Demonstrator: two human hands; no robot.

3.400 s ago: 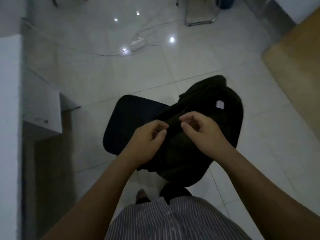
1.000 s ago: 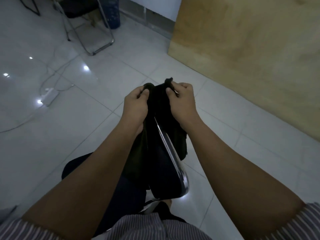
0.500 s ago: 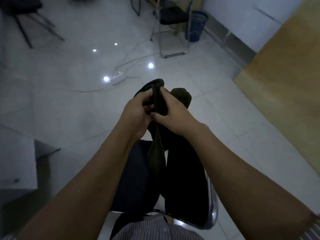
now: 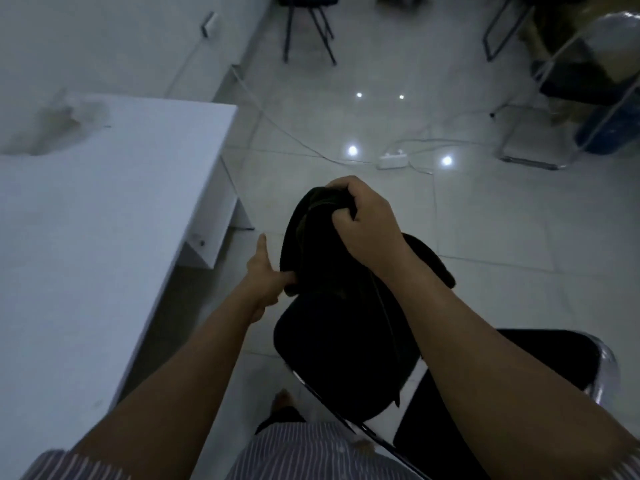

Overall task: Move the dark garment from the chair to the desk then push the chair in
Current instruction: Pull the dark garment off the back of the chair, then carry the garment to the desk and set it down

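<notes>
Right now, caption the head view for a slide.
Both hands, right hand and left hand, hold the dark garment beside the white desk.

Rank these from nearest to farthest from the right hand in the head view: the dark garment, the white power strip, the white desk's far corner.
From the right hand:
1. Dark garment: in its grip.
2. White power strip: on the floor ahead, slightly right.
3. White desk, far corner: ahead and well left.
</notes>
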